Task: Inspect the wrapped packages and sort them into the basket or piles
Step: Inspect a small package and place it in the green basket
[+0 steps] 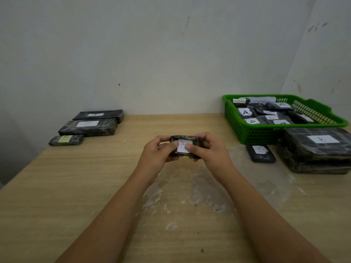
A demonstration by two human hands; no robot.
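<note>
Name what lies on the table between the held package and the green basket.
Nothing: the head view shows only bare wooden table between the held package and the green basket.

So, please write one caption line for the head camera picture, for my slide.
Both hands hold a small wrapped package labelled B above the table, between left piles and the green basket.

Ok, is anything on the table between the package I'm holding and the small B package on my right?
Nothing visible: the held package, gripped by the left hand and right hand, has only bare table between it and the small B package below the green basket.
</note>
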